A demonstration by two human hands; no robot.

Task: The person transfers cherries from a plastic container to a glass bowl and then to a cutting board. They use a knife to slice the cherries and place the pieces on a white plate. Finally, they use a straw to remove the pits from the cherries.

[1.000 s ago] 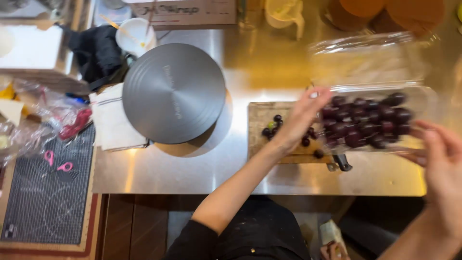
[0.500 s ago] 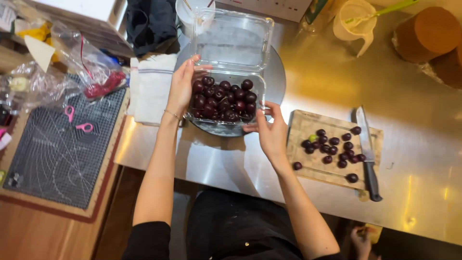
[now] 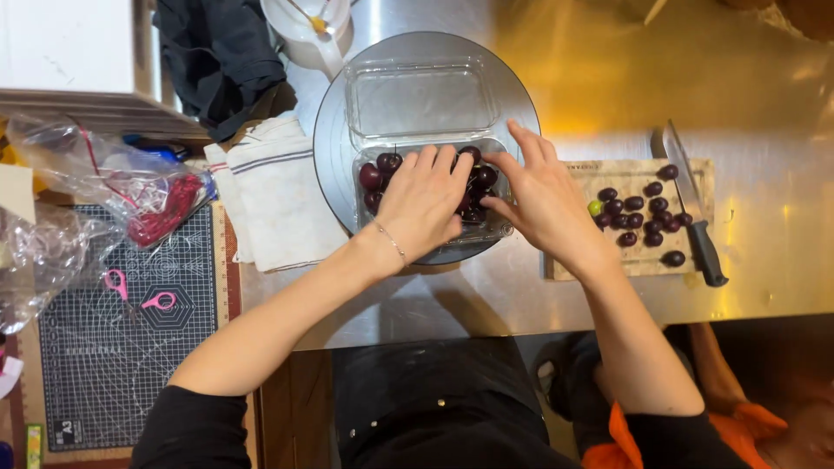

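Both hands lie spread and flat, fingers open, over a clear thin plastic clamshell box (image 3: 417, 104) of glossy dark red cherries (image 3: 379, 172): the left hand (image 3: 423, 204) covers the middle of the fruit, the right hand (image 3: 540, 193) just beside it rests on the box's right edge, fingertips among the cherries, neither clamped on anything. The box's hinged lid lies open, beyond the fingertips. Under the box sits a round, smooth grey metal plate (image 3: 334, 130). To the right of the right hand, a pale wooden cutting board (image 3: 573, 260) carries loose cherries and a black-handled knife (image 3: 693, 204). Left of the left hand lies a folded white cloth with stripes (image 3: 274, 195), and farther left a dark gridded cutting mat (image 3: 104, 347) and crumpled clear bags (image 3: 78, 174). Everything rests on a brushed steel counter (image 3: 764, 104) with warm yellow reflections.
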